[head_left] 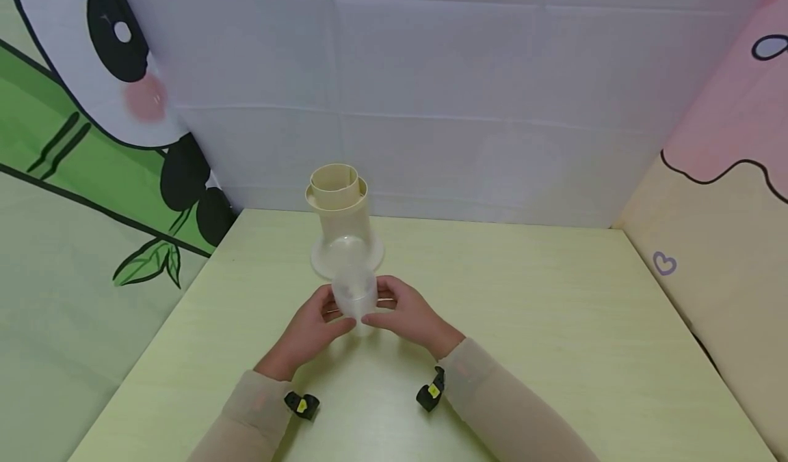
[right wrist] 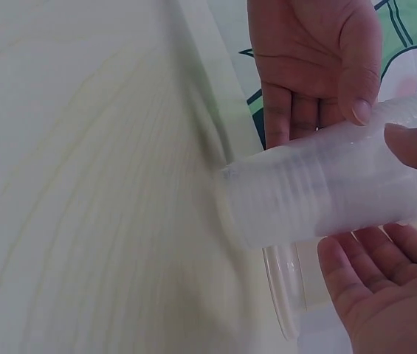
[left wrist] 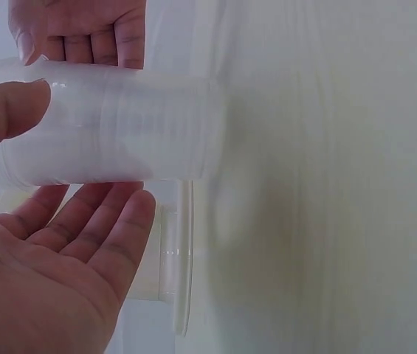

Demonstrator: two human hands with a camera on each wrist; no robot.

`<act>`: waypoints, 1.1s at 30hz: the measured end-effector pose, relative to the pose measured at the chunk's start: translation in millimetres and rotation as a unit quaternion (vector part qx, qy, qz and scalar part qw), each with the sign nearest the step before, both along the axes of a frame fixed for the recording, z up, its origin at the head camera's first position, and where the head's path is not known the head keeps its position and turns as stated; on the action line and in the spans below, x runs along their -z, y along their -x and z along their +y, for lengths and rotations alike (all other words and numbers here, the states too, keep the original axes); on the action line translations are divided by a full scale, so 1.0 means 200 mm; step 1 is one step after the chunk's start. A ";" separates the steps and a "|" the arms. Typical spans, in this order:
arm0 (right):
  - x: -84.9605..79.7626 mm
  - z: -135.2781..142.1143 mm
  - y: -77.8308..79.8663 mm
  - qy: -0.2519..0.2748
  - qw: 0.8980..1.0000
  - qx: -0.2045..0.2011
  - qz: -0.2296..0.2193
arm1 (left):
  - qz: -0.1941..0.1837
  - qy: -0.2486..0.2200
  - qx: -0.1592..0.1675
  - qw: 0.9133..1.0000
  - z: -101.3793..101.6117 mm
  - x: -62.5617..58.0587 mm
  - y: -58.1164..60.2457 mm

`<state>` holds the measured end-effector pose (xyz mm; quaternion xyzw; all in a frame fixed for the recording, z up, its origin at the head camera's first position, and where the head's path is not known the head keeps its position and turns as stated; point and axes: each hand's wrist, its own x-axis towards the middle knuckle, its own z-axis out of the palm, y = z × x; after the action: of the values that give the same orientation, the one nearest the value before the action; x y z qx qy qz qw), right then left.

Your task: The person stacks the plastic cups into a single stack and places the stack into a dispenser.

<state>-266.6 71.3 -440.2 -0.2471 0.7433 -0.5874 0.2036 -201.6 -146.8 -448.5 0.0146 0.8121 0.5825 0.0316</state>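
A translucent ribbed plastic cup (head_left: pixel 356 294) is held between both hands, just in front of a cream cylinder stand. Whether it is a single cup or several nested ones, I cannot tell. My left hand (head_left: pixel 310 328) grips its left side, thumb in front and fingers behind. From the right, my right hand (head_left: pixel 412 315) grips it the same way. The left wrist view shows the cup (left wrist: pixel 112 125) between the left thumb and fingers (left wrist: pixel 119 243). In the right wrist view, the cup (right wrist: pixel 326 181) has its narrower end close to the tabletop.
The cream cylinder stand (head_left: pixel 345 222), with an inner tube and a round pale base, stands behind the cup. Both are on the light wooden table (head_left: pixel 523 325). A white cloth backdrop (head_left: pixel 431 72) rises at the table's far edge, with printed cloth on both sides.
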 end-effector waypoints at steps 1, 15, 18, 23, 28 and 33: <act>0.00 0.00 0.00 0.001 1.000 -0.001 0.002 | 0.000 0.000 -0.001 1.000 0.00 -0.01 0.00; -0.05 -0.02 0.04 0.007 1.000 0.008 0.015 | -0.002 -0.002 0.001 1.000 0.00 -0.07 0.04; -0.07 -0.02 0.05 0.013 1.000 0.012 0.017 | 0.005 0.001 0.006 1.000 0.00 -0.08 0.06; -0.10 -0.03 0.07 0.014 1.000 0.018 0.016 | 0.017 0.002 0.016 1.000 -0.02 -0.11 0.09; -0.14 -0.04 0.09 0.010 0.999 0.025 0.029 | 0.019 0.000 0.021 1.000 -0.02 -0.16 0.13; -0.20 -0.06 0.12 0.010 0.999 0.010 0.052 | 0.028 0.011 0.013 0.999 -0.05 -0.22 0.15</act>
<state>-291.2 59.4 -400.8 -0.2719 0.7493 -0.5834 0.1561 -231.3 -156.2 -403.9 0.0412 0.8189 0.5722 0.0167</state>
